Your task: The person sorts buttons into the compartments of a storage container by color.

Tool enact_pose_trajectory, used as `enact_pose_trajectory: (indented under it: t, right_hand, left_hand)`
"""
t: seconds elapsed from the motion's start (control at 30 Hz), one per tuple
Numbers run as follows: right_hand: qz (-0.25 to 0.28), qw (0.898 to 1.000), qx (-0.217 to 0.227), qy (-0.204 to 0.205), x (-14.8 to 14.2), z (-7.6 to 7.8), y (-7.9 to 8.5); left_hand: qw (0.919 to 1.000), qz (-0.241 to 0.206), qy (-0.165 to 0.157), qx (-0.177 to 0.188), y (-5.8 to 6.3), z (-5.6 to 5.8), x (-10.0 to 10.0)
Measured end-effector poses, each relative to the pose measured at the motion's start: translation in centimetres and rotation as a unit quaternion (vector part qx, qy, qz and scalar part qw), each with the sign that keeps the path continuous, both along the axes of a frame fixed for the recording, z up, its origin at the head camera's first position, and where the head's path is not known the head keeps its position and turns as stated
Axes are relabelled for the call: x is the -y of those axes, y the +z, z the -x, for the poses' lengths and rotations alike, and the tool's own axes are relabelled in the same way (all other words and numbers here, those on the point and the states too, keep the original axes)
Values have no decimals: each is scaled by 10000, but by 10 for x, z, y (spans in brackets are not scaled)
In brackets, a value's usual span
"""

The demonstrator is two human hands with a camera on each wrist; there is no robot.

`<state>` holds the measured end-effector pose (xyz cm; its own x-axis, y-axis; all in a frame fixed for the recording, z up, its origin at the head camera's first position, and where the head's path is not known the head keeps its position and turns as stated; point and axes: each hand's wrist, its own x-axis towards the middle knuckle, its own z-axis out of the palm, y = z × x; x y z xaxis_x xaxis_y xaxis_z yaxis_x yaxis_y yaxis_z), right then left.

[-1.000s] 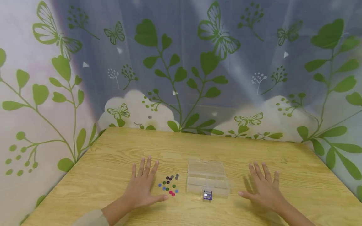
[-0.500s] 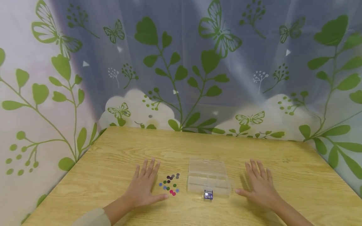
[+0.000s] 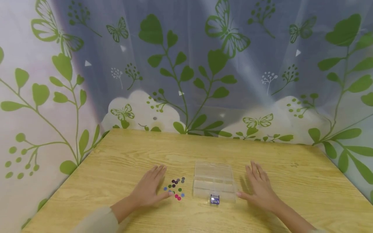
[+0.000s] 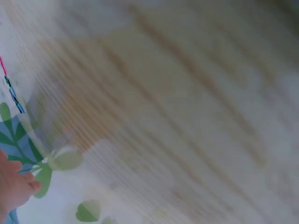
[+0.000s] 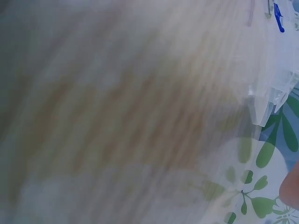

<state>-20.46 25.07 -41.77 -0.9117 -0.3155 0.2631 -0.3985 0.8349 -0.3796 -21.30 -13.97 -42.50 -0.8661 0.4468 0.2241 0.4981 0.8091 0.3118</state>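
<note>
My left hand (image 3: 150,187) rests on its side near the table's left-middle, holding nothing, its thumb by a loose cluster of small round discs (image 3: 179,190) in blue, green, dark purple, grey and pink. To their right lies a clear plastic compartment box (image 3: 201,192) with its clear lid (image 3: 214,170) folded back. A small purple-blue piece (image 3: 214,199) stands at the box's front edge; its kind is unclear. My right hand (image 3: 260,189), fingers extended and holding nothing, is just right of the box, thumb near its edge. Fingers (image 4: 16,184) of the left hand show in its wrist view.
The wood-grain table (image 3: 145,145) carries these things. Behind and beside it hangs a curtain (image 3: 186,64) printed with green leaves and butterflies. In the right wrist view, the clear box edge (image 5: 261,102) appears at the right.
My right hand has moved left, closer to the box. My left hand has turned more onto its side, its fingers drawn together. The discs and box stay in place.
</note>
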Motion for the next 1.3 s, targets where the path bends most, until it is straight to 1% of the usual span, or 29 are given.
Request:
enact_pose_trajectory:
  t: [0.1, 0.27, 0.33, 0.53, 0.67, 0.87, 1.03, 1.17, 1.3]
  right_hand:
    - [31, 10000, -50, 39, 1, 1, 1]
    - [272, 9995, 21, 160, 3, 5, 1]
    - [334, 9992, 37, 197, 5, 7, 0]
    - [271, 9992, 143, 250, 12, 9, -1]
    - [214, 9990, 270, 287, 15, 11, -1]
    - [92, 9984, 456, 314, 20, 12, -3]
    - [45, 9972, 675, 315, 24, 13, 0]
    - [107, 9955, 887, 322, 26, 14, 3]
    - [151, 9936, 1055, 383, 26, 16, 4]
  left_hand:
    - [9997, -217, -132, -9, 2, 5, 1]
    - [9986, -385, -310, -185, 1, 16, 1]
    - [9981, -458, -352, -195, 0, 20, 1]
    - [9956, -795, -501, -48, -2, 28, -4]
    - [9943, -938, -500, 94, -5, 33, -7]
    - [9907, -1170, -533, 440, -6, 36, -8]
    - [9880, -1313, -446, 680, -6, 40, -10]
    - [9871, -1348, -436, 744, -6, 41, -12]
    - [9871, -1364, -429, 719, -7, 42, -13]
